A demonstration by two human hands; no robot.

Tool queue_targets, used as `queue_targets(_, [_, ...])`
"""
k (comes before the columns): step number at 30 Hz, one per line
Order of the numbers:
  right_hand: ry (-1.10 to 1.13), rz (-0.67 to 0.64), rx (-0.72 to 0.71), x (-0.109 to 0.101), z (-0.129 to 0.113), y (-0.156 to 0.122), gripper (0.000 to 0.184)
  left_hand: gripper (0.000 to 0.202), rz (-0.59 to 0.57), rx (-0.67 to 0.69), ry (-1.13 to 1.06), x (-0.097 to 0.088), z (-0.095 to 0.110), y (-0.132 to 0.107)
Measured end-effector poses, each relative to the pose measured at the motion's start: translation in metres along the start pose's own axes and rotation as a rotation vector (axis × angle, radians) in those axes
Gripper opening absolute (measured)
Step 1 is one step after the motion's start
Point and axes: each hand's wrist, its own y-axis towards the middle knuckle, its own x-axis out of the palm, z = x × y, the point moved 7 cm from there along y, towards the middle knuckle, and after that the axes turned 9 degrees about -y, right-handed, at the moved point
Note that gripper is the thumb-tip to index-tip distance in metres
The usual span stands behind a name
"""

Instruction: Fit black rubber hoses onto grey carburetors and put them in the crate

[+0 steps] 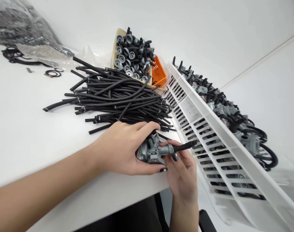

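Black hoses (118, 96) are piled on the white table (21, 122). Behind them, metal caps (131, 58) are heaped in a tan tray (115, 48) beside an orange basket (158, 73). Carburetors (254, 141) are stacked in a white crate (209, 119). A plastic bag (21, 25) is seen far left.

Bare forearms; black-painted nails on the left hand (122, 148) and right hand (183, 177), one bearing a white star

Small grey metal carburetor (150, 151) sat at near edge of white table (28, 129), cupped in left hand (122, 148), stubby ports pointing up. Short black hose (184, 147) stuck out from its right end, roughly level, pinched at joint by right hand (183, 174)
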Motion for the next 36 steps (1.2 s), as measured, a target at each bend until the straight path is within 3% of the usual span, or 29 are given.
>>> queue_targets(14, [-0.060,0.061,0.021,-0.003,0.005,0.002,0.021,0.065,0.024,0.035,0.002,0.001,0.000,0.000])
queue_targets(27, [-0.052,0.043,0.023,-0.003,0.005,0.003,0.017,0.067,0.017,0.014,0.011,0.000,0.000,0.000])
queue_targets(36, [-0.009,0.000,0.000,0.000,-0.001,-0.001,0.025,0.064,0.010,0.004,-0.007,-0.001,0.000,0.000])
